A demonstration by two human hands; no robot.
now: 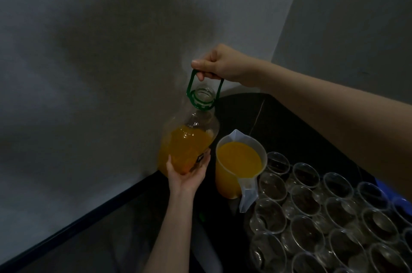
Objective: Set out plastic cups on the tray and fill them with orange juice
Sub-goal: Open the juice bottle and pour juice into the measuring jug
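A large clear bottle of orange juice (pixel 186 143) with its mouth uncapped hangs near the wall corner. My right hand (pixel 219 64) grips its green carry handle (pixel 192 85) from above. My left hand (pixel 188 171) cups the lower side of the bottle from below, fingers spread on it. Right beside the bottle stands a clear plastic jug (pixel 238 165) nearly full of orange juice, spout toward the wall, handle toward me. Several empty clear plastic cups (pixel 305 203) stand packed in rows to the right of the jug; the tray beneath them cannot be made out.
The dark tabletop (pixel 278 116) runs into a corner of grey walls (pixel 111 50). Its near left edge (pixel 89 214) slants down to the left. Something blue (pixel 383 185) shows behind the cups at far right. A small green object (pixel 202 217) lies on the table near my left forearm.
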